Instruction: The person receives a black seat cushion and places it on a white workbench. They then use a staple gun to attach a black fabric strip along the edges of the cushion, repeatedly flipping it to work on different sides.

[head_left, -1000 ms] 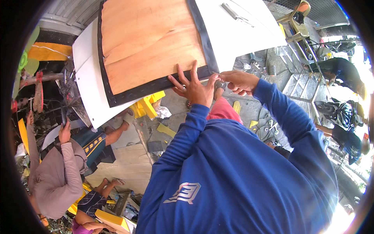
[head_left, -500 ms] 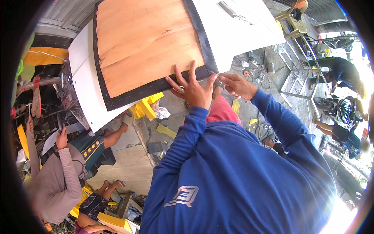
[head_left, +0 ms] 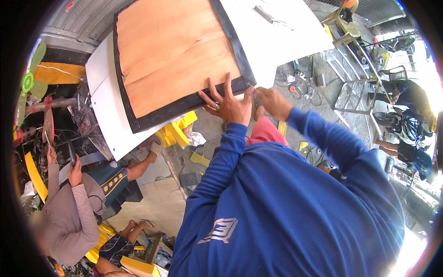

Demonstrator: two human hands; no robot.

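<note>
white table [head_left: 281, 41]: flat, smooth, matte rectangular top; carries the board, corner juts out past it at lower left.
wood board [head_left: 175, 55]: big plywood panel, orange-tan, visible grain lines, rounded-rectangle shape; lies flat on the table, fills most of it.
black edging [head_left: 194, 102]: dark strip, looks like fabric or vinyl, wrapped round the board's rim; small pale dots along it near the lower-left corner, can't tell what they are.
blue sleeves [head_left: 277, 207]: long knit sleeves, both forearms reach up to the board's near edge.
left hand [head_left: 227, 105]: open, fingers spread, palm flat on the black edging at the near edge; ring on one finger.
right hand [head_left: 272, 100]: curled closed just beside the left, at the board's near-right corner, fingertips pinched on something thin; too small to tell what.
metal tool [head_left: 270, 16]: slim grey, lying on the table's far side, well apart from both hands.
</note>
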